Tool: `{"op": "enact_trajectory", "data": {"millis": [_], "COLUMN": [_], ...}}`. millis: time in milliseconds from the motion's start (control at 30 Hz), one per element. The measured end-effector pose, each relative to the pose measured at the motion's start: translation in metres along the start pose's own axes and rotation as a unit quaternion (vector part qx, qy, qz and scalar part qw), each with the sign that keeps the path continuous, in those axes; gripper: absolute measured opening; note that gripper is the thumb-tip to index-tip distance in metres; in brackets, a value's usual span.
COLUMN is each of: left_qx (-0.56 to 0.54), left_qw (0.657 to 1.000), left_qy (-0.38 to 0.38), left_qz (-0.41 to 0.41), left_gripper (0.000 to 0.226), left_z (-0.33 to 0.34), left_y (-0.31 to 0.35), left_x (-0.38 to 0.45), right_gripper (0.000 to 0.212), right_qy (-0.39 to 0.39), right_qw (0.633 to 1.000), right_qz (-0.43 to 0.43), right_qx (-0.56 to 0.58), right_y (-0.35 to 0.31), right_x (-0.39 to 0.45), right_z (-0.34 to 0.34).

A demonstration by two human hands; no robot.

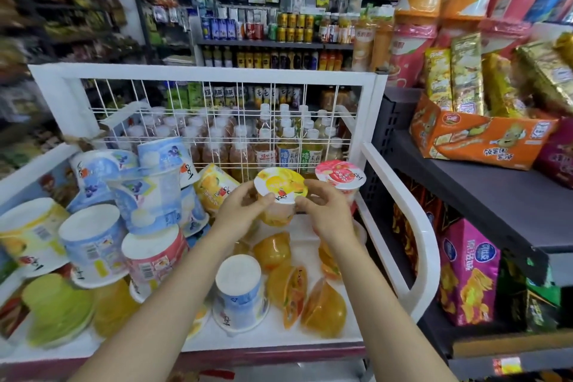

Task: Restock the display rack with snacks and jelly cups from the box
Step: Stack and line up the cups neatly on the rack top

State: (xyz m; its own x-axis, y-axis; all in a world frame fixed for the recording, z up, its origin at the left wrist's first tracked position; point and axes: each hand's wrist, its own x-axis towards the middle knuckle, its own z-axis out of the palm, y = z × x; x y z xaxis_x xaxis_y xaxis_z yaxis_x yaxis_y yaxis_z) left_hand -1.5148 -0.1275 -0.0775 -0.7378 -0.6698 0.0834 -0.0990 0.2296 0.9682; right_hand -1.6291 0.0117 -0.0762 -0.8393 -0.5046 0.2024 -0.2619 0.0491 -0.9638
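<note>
At the far left of the white rack (400, 205), large tubs lie heaped: a yellow tub (28, 236), a blue tub (93, 245) and a pink tub (152, 257), mostly bottom-up or tipped, with a green cup (59, 307) low in front. Further right another blue tub (238, 295) stands upside down beside orange jelly cups (288, 288) lying on their sides on the white tray floor.

Above these, both hands hold 1 yellow-lidded jelly cup (280, 184) upright. The left hand (238, 211) has its fingers curled round the cup's left side, thumb on the lid rim; the right hand (325, 211) pinches the right rim with curled fingers. Just behind and to the right stands a pink-lidded cup (340, 178), close to the held one.

A wire grille (217, 121) backs the rack, with bottled drinks (288, 146) behind it. At right, dark shelves (483, 192) carry an orange snack box (477, 139) and pink snack bags (468, 273).
</note>
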Motion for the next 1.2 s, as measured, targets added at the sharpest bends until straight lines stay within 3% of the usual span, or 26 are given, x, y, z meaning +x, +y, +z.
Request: {"op": "enact_trajectory", "data": {"millis": [333, 500, 667, 867, 1000, 1200], "left_qx": [0.059, 0.121, 0.150, 0.210, 0.224, 0.227], "left_qw": [0.997, 0.990, 0.986, 0.972, 0.969, 0.970], "left_qy": [-0.028, -0.063, -0.075, -0.107, -0.105, -0.090], "left_qz": [-0.037, -0.025, -0.013, -0.006, 0.004, 0.008], "left_gripper": [0.046, 0.049, 0.044, 0.053, 0.058, 0.054], "left_z": [0.011, 0.006, 0.006, 0.009, 0.012, 0.014], "left_y": [-0.023, -0.029, -0.030, -0.028, -0.031, -0.033], "left_x": [0.016, 0.018, 0.019, 0.021, 0.022, 0.018], "right_gripper": [0.057, 0.047, 0.030, 0.048, 0.051, 0.067], "right_qy": [-0.100, -0.105, -0.109, -0.196, -0.174, -0.190], "right_qw": [0.977, 0.968, 0.962, 0.902, 0.891, 0.884], "right_qz": [0.044, 0.048, -0.053, -0.086, -0.118, -0.090], "right_qx": [-0.181, -0.224, -0.243, -0.375, -0.402, -0.418], "right_y": [0.015, 0.011, 0.009, 0.018, 0.025, 0.027], "right_x": [0.023, 0.027, 0.022, 0.018, 0.017, 0.018], "right_z": [0.011, 0.002, -0.008, -0.015, -0.013, -0.016]}}
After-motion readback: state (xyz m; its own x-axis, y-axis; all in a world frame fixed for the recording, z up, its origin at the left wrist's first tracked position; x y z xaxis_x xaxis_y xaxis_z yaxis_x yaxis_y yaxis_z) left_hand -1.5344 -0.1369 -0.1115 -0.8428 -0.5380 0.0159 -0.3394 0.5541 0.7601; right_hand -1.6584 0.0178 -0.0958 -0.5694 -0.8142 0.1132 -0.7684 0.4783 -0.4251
